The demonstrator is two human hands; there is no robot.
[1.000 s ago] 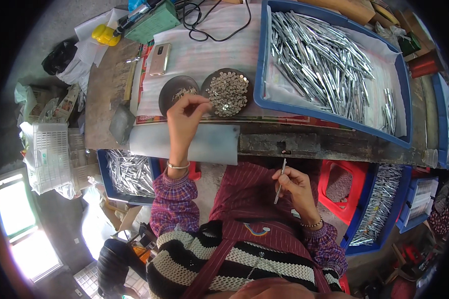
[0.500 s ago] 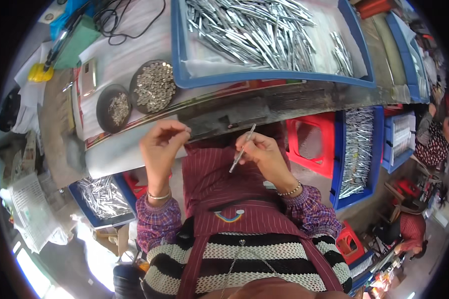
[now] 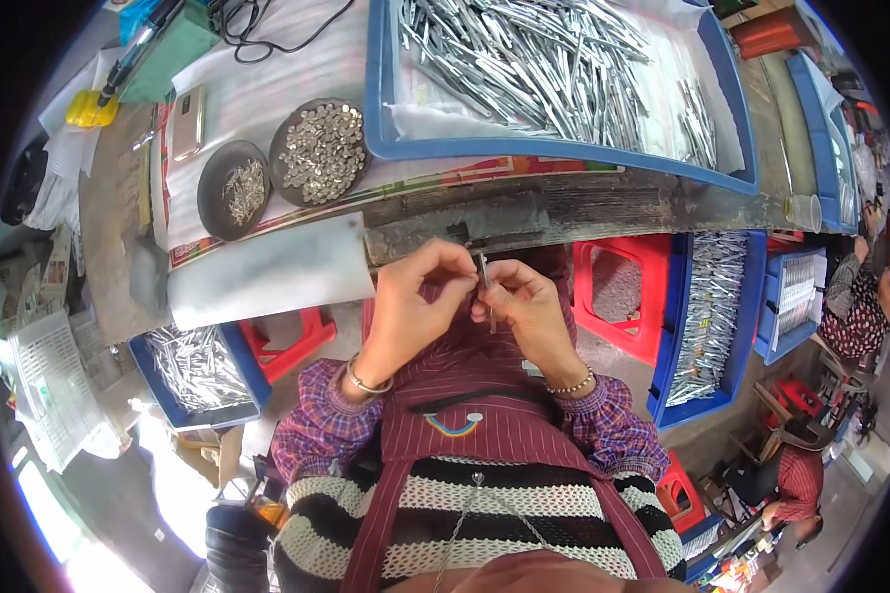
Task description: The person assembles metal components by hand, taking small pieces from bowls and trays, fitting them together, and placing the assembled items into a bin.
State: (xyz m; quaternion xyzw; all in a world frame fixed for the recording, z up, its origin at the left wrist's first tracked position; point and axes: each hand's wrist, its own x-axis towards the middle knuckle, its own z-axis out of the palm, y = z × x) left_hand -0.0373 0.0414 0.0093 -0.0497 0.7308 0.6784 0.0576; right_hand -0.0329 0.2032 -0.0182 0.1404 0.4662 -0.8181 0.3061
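Both hands meet above my lap, just short of the table's front edge. A slim silvery metal rod [image 3: 484, 273] stands nearly upright between them. My right hand [image 3: 530, 308] is closed around its middle. The thumb and forefinger of my left hand [image 3: 415, 304] are pinched together at the rod's upper end; whatever they hold is too small to make out. Ahead and to the left, a small dark dish [image 3: 210, 206] holds tiny thin metal pieces. Beside it, a larger dark dish [image 3: 279, 176] holds many small round silvery pieces.
A big blue tray [image 3: 564, 159] heaped with metal rods covers the back of the table [image 3: 653, 206]. Rods also fill a blue bin [image 3: 663, 381] at right and another [image 3: 250, 395] at left. Red stools [image 3: 643, 331] stand under the table; a person [image 3: 799, 484] sits far right.
My left hand has moved right, from open space to the rod's upper end. The rod has swung from slanted to nearly upright in my right hand. The whole view has shifted slightly.
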